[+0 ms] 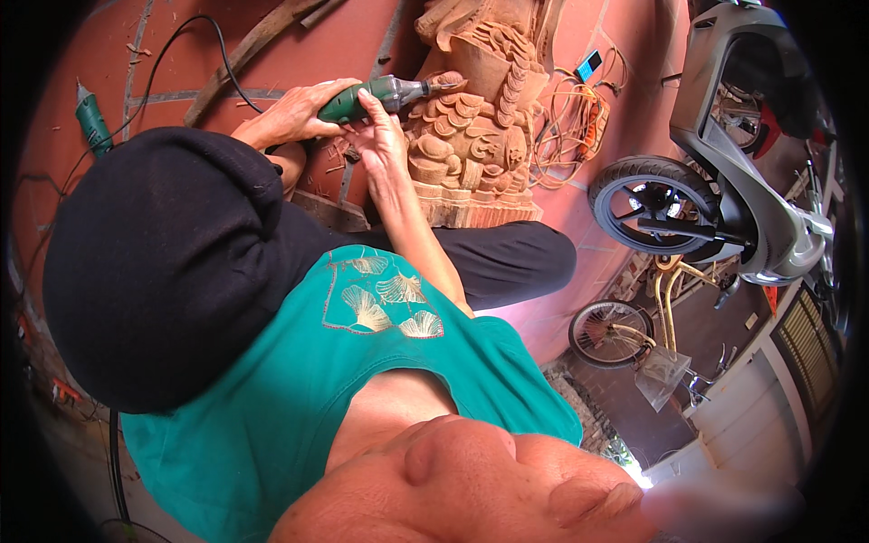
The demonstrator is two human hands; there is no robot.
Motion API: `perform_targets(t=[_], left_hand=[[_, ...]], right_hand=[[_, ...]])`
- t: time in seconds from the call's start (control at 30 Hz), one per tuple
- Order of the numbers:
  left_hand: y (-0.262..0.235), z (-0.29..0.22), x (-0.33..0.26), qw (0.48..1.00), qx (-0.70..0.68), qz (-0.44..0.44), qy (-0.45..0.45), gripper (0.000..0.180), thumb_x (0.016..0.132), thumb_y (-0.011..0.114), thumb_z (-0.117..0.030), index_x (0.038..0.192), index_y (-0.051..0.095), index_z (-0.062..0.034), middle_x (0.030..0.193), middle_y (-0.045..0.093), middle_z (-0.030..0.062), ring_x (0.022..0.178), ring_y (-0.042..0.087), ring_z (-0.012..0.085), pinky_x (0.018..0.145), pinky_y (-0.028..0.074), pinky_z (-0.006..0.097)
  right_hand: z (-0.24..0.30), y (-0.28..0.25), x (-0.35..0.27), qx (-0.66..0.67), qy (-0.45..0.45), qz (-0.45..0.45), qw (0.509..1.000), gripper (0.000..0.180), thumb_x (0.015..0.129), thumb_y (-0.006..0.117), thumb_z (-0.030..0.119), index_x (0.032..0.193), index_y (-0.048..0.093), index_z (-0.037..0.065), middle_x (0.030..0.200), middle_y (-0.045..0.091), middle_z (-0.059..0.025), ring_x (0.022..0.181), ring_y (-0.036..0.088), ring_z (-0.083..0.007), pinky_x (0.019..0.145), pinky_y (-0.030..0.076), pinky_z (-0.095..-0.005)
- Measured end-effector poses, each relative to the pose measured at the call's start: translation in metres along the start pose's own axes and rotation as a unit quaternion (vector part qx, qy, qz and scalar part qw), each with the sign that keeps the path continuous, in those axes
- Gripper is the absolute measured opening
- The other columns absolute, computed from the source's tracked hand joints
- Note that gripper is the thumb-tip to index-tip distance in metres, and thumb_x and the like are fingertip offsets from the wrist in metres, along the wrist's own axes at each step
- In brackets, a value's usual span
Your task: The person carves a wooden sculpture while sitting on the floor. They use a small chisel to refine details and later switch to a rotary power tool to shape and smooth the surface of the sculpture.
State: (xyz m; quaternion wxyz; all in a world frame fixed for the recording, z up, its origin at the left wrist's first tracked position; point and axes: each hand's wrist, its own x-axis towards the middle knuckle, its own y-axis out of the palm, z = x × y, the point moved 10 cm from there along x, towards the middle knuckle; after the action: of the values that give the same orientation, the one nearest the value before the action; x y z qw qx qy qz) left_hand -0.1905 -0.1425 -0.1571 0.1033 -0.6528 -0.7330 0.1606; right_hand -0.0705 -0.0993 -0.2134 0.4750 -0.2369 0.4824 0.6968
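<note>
A green rotary tool point(387, 94) with a grey metal nose lies in both my hands, its thin tip pointing right at a carved wooden statue point(489, 127). My left hand point(294, 115) is closed round the rear of the tool. Nearer the nose, my right hand point(378, 136) grips the body, with its thumb along the top. The tip is at the statue's surface, though actual contact is hard to make out. Reddish-brown wood, cut in scales, curls and rounded shapes, makes up the statue, which stands on a paler base.
A second green power tool point(91, 118) lies at the far left, near a black cord point(220, 41). Past the statue are an orange power strip point(593, 127) with coiled cable and a blue phone point(588, 65). A motorbike point(724, 172) and a bicycle point(611, 333) stand at the right.
</note>
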Motion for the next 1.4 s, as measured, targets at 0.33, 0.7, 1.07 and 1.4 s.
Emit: perform_targets(t=[0.33, 0.7, 1.07, 1.4], left_hand=[[0.000, 0.004, -0.014, 0.998, -0.051, 0.009, -0.021, 0.072, 0.075, 0.075, -0.022, 0.139, 0.046, -0.0058, 0.136, 0.054, 0.0187, 0.119, 0.057, 0.0396, 0.097, 0.049, 0.044], [0.000, 0.001, 0.001, 0.999, -0.017, 0.021, -0.030, 0.073, 0.075, 0.076, -0.026, 0.140, 0.047, -0.0074, 0.128, 0.061, 0.0199, 0.110, 0.062, 0.0416, 0.090, 0.052, 0.046], [0.000, 0.000, -0.010, 0.998, -0.044, 0.023, -0.026, 0.072, 0.075, 0.075, -0.021, 0.140, 0.045, -0.0063, 0.137, 0.054, 0.0188, 0.118, 0.059, 0.0403, 0.096, 0.049, 0.044], [-0.006, -0.006, -0.006, 0.999, -0.029, 0.009, -0.011, 0.072, 0.076, 0.074, -0.023, 0.140, 0.045, -0.0082, 0.126, 0.061, 0.0196, 0.111, 0.061, 0.0415, 0.090, 0.051, 0.046]], right_hand=[[-0.016, 0.006, -0.002, 0.005, 0.016, 0.036, 0.999, 0.038, 0.081, 0.081, 0.012, 0.110, 0.056, 0.010, 0.107, 0.063, -0.0083, 0.100, 0.063, -0.0266, 0.082, 0.057, -0.0540], [0.003, 0.006, -0.004, -0.007, -0.003, 0.004, 1.000, 0.043, 0.081, 0.082, 0.011, 0.113, 0.052, 0.011, 0.110, 0.061, -0.0084, 0.102, 0.061, -0.0250, 0.088, 0.054, -0.0552], [-0.015, 0.002, 0.000, 0.016, 0.012, 0.014, 1.000, 0.036, 0.081, 0.081, 0.009, 0.109, 0.058, 0.008, 0.108, 0.064, -0.0096, 0.103, 0.064, -0.0286, 0.088, 0.056, -0.0568], [-0.007, 0.010, -0.005, 0.011, 0.014, 0.026, 1.000, 0.043, 0.081, 0.082, 0.011, 0.113, 0.054, 0.010, 0.110, 0.061, -0.0094, 0.103, 0.062, -0.0279, 0.087, 0.055, -0.0540]])
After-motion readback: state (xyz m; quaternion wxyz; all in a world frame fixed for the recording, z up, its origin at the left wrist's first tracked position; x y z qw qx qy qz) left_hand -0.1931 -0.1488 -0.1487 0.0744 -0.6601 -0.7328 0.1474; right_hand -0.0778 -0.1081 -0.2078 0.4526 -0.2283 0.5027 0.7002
